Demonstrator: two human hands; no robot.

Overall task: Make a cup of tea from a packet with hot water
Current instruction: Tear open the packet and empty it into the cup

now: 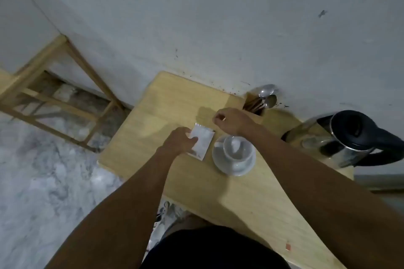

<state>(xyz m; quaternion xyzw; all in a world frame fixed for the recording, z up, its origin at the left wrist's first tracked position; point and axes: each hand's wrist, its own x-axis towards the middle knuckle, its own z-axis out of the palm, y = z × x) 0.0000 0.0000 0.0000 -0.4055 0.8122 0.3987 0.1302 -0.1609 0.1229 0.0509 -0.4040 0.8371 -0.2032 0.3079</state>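
A silvery white tea packet [202, 141] is just above the wooden table [153, 120], left of the cup. My left hand [180, 140] pinches its left edge. My right hand [229, 121] hovers behind the packet with fingers curled, pinching something small that I cannot make out. A white cup [237, 148] stands on a white saucer [220, 162] under my right forearm. A steel electric kettle [341, 137] with a black lid and handle stands at the table's right end.
A wooden holder with several spoons [265, 99] stands against the wall behind my right hand. A wooden frame stand [59, 98] is on the marble floor to the left. The wall runs along the table's far edge.
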